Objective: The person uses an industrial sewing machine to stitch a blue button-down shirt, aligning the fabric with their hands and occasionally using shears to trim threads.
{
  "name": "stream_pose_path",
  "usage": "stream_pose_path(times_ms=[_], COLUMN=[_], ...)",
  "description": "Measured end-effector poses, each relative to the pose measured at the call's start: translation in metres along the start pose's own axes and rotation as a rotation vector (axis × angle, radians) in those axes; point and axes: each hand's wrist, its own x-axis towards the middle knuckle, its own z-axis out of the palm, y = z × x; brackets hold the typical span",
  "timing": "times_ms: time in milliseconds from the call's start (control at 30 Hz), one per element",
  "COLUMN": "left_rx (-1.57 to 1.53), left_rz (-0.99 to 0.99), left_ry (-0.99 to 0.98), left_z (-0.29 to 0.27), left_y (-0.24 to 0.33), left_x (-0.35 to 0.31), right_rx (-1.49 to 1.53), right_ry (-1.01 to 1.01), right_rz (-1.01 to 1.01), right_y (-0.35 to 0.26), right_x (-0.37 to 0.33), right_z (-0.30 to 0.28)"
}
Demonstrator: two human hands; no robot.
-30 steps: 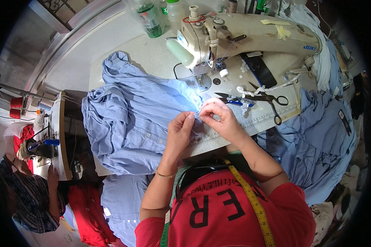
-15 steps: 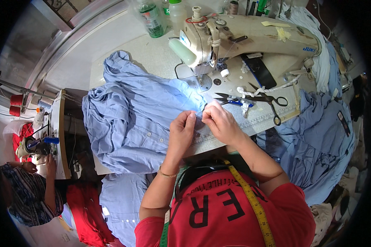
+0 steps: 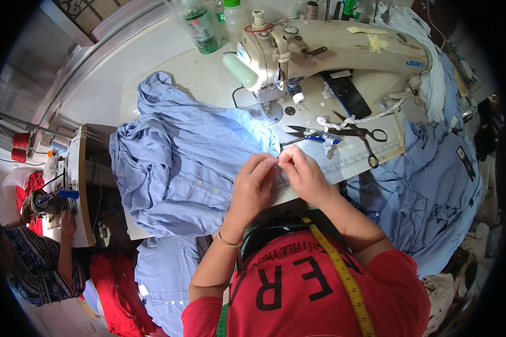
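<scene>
At the frame's centre, we see the left hand [image 3: 254, 182] and right hand [image 3: 306, 177] pinched narrow, fingertips meeting; we cannot tell what they hold. The blue shirt [image 3: 177, 146] lies left of centre, the scissors [image 3: 360, 132] right.

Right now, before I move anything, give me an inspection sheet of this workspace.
Surface: pale table, ruler markings along its front edge.
Job's things: light-blue shirt lies crumpled across the table's left; sewing machine stands behind.
Clutter: black scissors, dark phone-like slab, small white pieces, twisted white cord; bottles at the back.
Hands: left hand and right hand close together at the fingertips; anything between is too small to tell.
Cables: thin pale cable at upper right.
Surroundings: another person at a second table on the left; blue garments heaped on the right.
</scene>
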Motion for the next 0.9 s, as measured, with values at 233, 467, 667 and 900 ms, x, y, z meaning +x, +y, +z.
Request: stream_pose_path(times_ms=[233, 467, 667, 900], left_rx=[-0.004, -0.537, -0.594, -0.637], left_rz=[-0.113, -0.594, -0.512, -0.528], left_ry=[0.094, 0.155, 0.139, 0.114], left_z=[0.001, 0.0, 0.004, 0.003], left_y=[-0.004, -0.008, -0.01, -0.008], left_x=[-0.005, -0.017, -0.023, -0.021], right_rx=[0.083, -0.817, -0.709, 0.02], right_ry=[-0.162, -0.074, -0.154, -0.212], right_rz=[-0.05, -0.005, -0.027, 0.195], right_y=[-0.016, 0.043, 0.044, 0.003], right_x=[-0.008, 0.021, 0.026, 0.004], right_z=[-0.01, -0.066, -0.07, -0.046])
